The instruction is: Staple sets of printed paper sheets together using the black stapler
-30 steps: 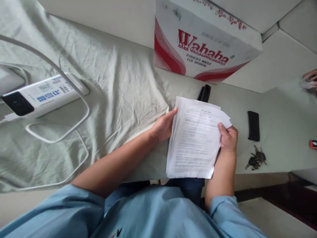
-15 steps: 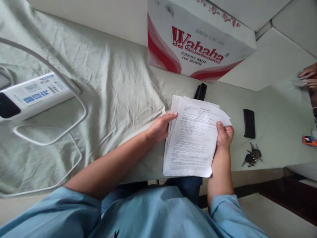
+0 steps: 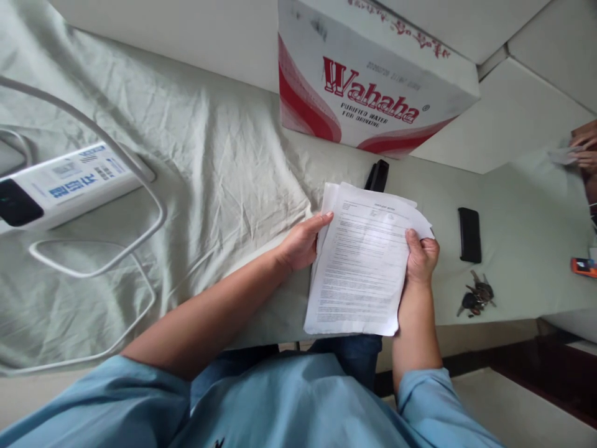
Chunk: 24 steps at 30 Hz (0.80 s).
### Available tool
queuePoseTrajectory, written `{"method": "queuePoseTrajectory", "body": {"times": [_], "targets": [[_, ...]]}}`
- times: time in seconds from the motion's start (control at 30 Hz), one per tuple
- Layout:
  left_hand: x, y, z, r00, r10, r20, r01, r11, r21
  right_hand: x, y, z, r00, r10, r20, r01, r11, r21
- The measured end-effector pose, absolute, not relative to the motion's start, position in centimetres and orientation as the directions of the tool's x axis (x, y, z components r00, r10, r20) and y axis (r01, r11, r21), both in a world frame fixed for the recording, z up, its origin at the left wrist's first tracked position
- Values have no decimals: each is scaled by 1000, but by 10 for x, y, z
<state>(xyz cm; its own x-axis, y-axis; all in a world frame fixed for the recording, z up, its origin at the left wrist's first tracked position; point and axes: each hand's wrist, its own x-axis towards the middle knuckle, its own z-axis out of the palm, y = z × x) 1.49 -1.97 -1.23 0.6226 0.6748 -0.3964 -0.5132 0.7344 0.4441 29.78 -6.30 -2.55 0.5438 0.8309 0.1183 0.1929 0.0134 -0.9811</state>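
Between my two hands is a loose stack of printed papers [image 3: 361, 267], its sheets fanned a little at the top and left edges. My left hand [image 3: 305, 241] grips the left edge, thumb on top and fingers underneath. On the right edge, my right hand [image 3: 422, 256] is closed the same way, its thumb pressing the top sheet. Just beyond the papers' upper edge lies a black stapler-like object [image 3: 377, 175], partly covered by them. The undersides of the sheets and most of my fingertips are hidden.
A Wahaha water carton [image 3: 368, 93] stands at the back. To the right lie a black phone [image 3: 469, 234] and a bunch of keys [image 3: 476, 295]. A white power bank [image 3: 69, 183] with a looped cable [image 3: 158, 218] is at left. Another person's hands [image 3: 585, 146] show at far right.
The papers have shifted very slightly, with the sheets squared a little closer together. Both hands keep their hold, and the camera view has moved slightly.
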Motion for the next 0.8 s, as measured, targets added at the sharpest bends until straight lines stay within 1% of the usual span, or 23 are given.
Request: {"method": "queuePoseTrajectory", "body": {"times": [0.17, 0.37, 0.5, 0.63, 0.73, 0.8], "targets": [[14, -20, -15, 636, 668, -385, -522, 741, 423, 295, -61, -22, 531, 835, 142, 195, 42, -980], [13, -19, -25, 675, 671, -306, -560, 736, 379, 295, -60, -23, 508, 847, 156, 190, 66, -980], [13, -19, -30, 657, 691, -302, -586, 720, 371, 293, -58, -26, 506, 846, 170, 194, 81, -978], [15, -20, -30, 629, 707, -323, -599, 706, 378, 294, -54, -27, 568, 784, 250, 257, 120, -959], [17, -22, -29, 605, 721, -339, -608, 692, 389, 299, -52, -26, 634, 717, 291, 290, 129, -948], [19, -23, -29, 576, 740, -347, -622, 673, 402, 303, -52, -25, 651, 691, 314, 322, 123, -939]]}}
